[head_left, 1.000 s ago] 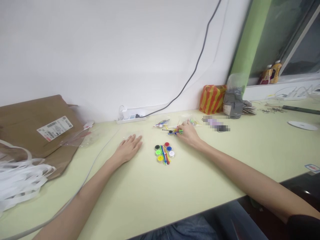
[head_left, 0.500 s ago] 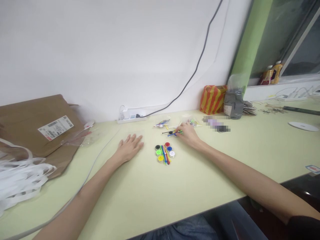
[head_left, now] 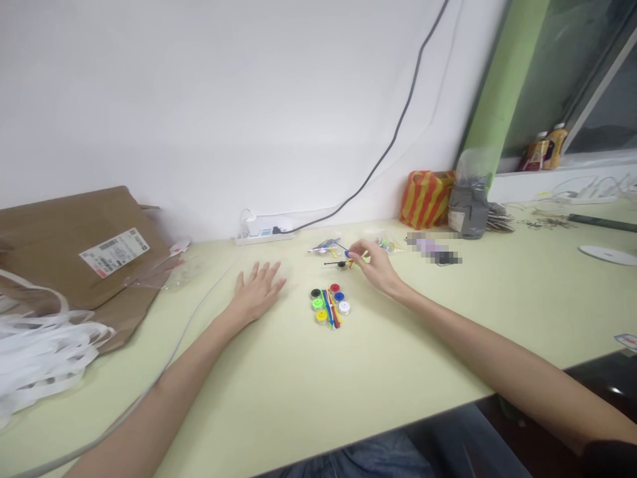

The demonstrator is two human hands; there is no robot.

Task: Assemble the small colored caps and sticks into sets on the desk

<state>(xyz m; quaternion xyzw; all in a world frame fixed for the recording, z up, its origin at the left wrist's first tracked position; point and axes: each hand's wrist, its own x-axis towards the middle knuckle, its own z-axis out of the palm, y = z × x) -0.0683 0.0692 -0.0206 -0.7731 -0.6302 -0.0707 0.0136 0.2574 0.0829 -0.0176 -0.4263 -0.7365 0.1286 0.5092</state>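
My left hand (head_left: 257, 293) rests on the table with its fingers spread and nothing in them. Farther right, my right hand (head_left: 374, 265) pinches a thin blue stick (head_left: 341, 247), which tilts up to the left from the fingertips. Just below it lie a black stick (head_left: 333, 264) with a round black piece and some yellow and green pieces, partly covered by the fingers. Nearer to me, small round pieces in red, blue, white, black, green and yellow (head_left: 321, 317) flank a bundle of coloured sticks (head_left: 331, 309).
Clear plastic bags with small coloured parts (head_left: 326, 246) lie behind my right hand. A power strip (head_left: 263, 229) stands against the wall. Brown cardboard packaging (head_left: 64, 245) and white strips (head_left: 40, 358) are at left, a striped bag (head_left: 426, 199) at back right. A pale cable (head_left: 184, 338) crosses my left forearm.
My right hand has lifted the blue stick, whose free end now points up and left instead of lying low beside the black one. My left hand stays spread in place.
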